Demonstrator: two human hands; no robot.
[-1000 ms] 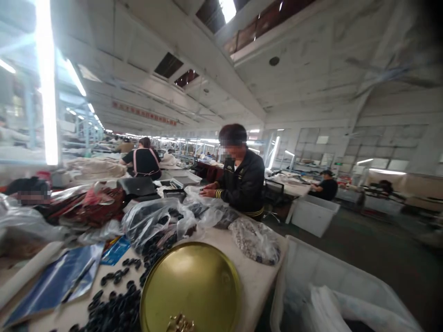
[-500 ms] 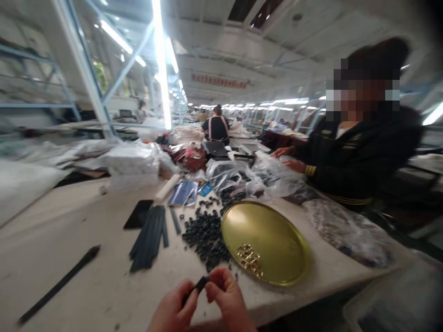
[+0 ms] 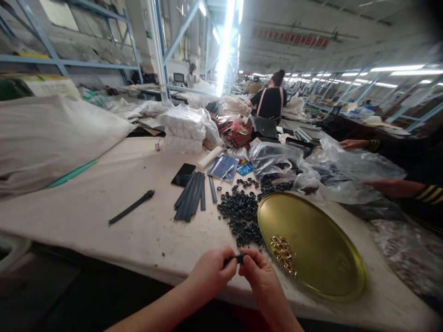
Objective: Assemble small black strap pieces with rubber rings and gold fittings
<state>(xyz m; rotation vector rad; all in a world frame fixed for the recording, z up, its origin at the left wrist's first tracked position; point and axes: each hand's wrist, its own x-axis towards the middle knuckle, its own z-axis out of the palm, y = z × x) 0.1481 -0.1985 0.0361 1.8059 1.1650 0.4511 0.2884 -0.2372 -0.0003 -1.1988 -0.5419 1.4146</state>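
Observation:
My left hand (image 3: 211,273) and my right hand (image 3: 258,275) meet at the table's near edge, both pinched on a small black strap piece (image 3: 235,259) held between the fingertips. Just beyond them lies a heap of black rings (image 3: 242,216). A round gold tray (image 3: 321,249) sits to the right, with a small pile of gold metal bits (image 3: 283,251) near its left rim. A bundle of black strips (image 3: 191,196) and a single black strip (image 3: 130,208) lie further left on the pale tabletop (image 3: 104,203).
A black phone (image 3: 183,174), a blue booklet (image 3: 224,167) and clear plastic bags (image 3: 332,166) lie behind the rings. A co-worker's hands (image 3: 391,186) rest on the bags at right. Another person (image 3: 270,99) sits far back. White bundles (image 3: 51,133) fill the left side.
The camera swung left and down, from the hall and a co-worker to the table. My hands came into view, pinching the black piece, and stay together at the table edge.

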